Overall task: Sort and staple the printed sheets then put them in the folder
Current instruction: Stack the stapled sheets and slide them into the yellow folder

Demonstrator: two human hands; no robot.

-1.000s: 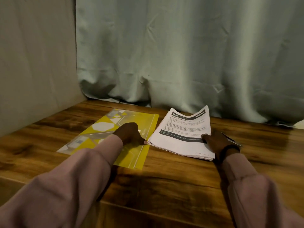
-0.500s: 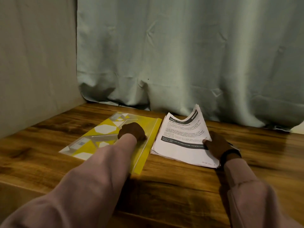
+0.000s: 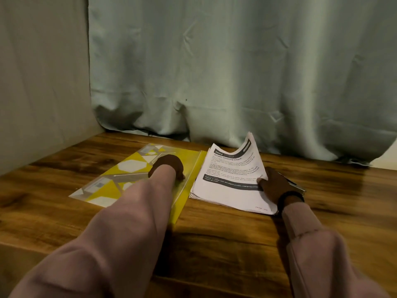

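Note:
A yellow folder (image 3: pixel 111 186) with white hexagon shapes lies flat on the wooden table (image 3: pixel 214 237), left of centre. My left hand (image 3: pixel 168 165) rests on its right part, fingers curled down on the cover. A stack of printed sheets (image 3: pixel 229 183) lies right beside the folder. My right hand (image 3: pixel 274 184) grips the right edge of the top sheet, thumb on the page. That sheet's far right corner curls up off the stack. A thin metallic object (image 3: pixel 294 183), partly hidden by my right hand, lies at the stack's right edge.
A pale green curtain (image 3: pixel 236 72) hangs along the table's back edge. A beige wall (image 3: pixel 43 82) closes off the left side. Bare wood spreads in front of the folder and to the right of the sheets.
The top sheet's far right corner has risen higher off the stack under my right hand. My left hand slid a little farther up on the folder.

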